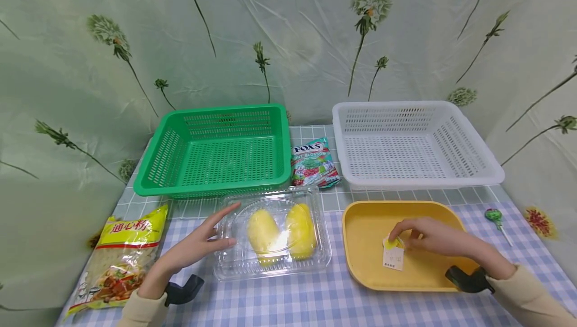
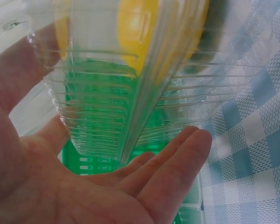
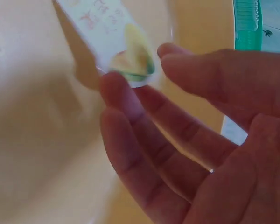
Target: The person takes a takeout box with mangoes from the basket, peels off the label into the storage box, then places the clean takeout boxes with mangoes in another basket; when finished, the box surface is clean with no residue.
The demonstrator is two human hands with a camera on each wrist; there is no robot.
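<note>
A clear hinged plastic box holds two yellow, mango-like fruits. My left hand is at its left edge, fingers extended. In the left wrist view, the fingers and thumb spread around the box's ribbed side; I cannot tell how firmly they touch. Over a yellow tray, my right hand has its fingers bent at the top of a small white paper card with a yellow-green picture. In the right wrist view, the card meets the fingertips, while the thumb stands slightly apart.
A green basket and a white basket stand at the back. Between them lies a Fox's candy bag. A macaroni bag is at the far left. A green lollipop lies right of the tray.
</note>
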